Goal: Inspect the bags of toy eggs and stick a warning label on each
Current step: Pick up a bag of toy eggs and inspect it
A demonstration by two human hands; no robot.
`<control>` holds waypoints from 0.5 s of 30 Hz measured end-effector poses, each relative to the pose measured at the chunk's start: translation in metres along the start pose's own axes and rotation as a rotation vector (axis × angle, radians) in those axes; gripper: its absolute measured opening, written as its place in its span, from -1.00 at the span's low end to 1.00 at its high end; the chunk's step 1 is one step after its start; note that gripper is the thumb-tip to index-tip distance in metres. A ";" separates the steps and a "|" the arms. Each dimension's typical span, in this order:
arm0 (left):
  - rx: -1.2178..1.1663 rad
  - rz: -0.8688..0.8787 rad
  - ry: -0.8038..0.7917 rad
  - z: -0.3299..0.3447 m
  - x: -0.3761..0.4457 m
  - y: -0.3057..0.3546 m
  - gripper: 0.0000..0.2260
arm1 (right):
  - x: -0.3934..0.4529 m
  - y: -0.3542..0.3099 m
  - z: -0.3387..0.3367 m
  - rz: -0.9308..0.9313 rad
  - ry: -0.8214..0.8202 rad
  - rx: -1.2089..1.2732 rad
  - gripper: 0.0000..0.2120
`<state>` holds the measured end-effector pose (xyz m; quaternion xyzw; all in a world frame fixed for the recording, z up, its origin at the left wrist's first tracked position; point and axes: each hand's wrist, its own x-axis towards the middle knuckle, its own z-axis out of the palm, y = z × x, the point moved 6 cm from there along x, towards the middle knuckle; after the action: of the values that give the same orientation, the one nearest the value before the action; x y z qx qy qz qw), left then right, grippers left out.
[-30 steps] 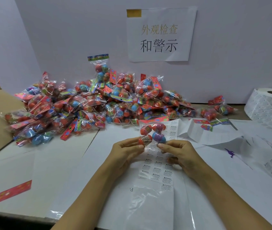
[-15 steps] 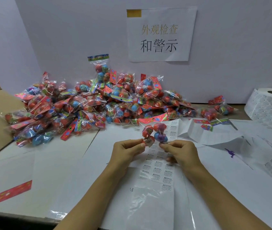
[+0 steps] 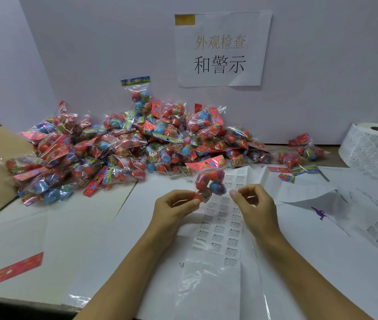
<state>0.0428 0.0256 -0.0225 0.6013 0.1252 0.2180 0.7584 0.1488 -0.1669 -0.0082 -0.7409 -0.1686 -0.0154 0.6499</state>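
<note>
Nearest the camera, a clear plastic sheet (image 3: 208,294) lies on the white work surface (image 3: 72,239), with a red printed card strip (image 3: 10,271) at the near left edge. A sheet of warning labels (image 3: 221,229) runs from the plastic sheet away between the two forearms; its far end passes under the hands.

The left hand (image 3: 174,204) has its fingers curled, pinching the lower end of the held bag of toy eggs (image 3: 211,183) between thumb and fingertips. The bag is raised above the label sheet, with its red header card pointing away. The right hand (image 3: 252,202) sits just beside the bag with fingers curled; whether it touches the bag or holds a label cannot be determined.

Loose label backing paper (image 3: 322,192) lies to the right, leading back to a label roll (image 3: 372,139). Three bags (image 3: 298,153) lie near the roll.

Behind the hands, a large pile of bags (image 3: 125,146) rests against the white back panel (image 3: 91,54). Each clear bag contains red, blue and purple eggs. A paper sign (image 3: 220,49) is fixed to the panel above.
</note>
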 end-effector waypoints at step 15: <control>0.158 0.158 0.079 0.000 -0.001 0.005 -0.81 | -0.009 0.003 0.026 0.264 -0.303 0.413 -0.83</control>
<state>0.0415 0.0262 -0.0179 0.6581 0.1240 0.2900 0.6837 0.1365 -0.1443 -0.0175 -0.6024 -0.1654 0.2146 0.7508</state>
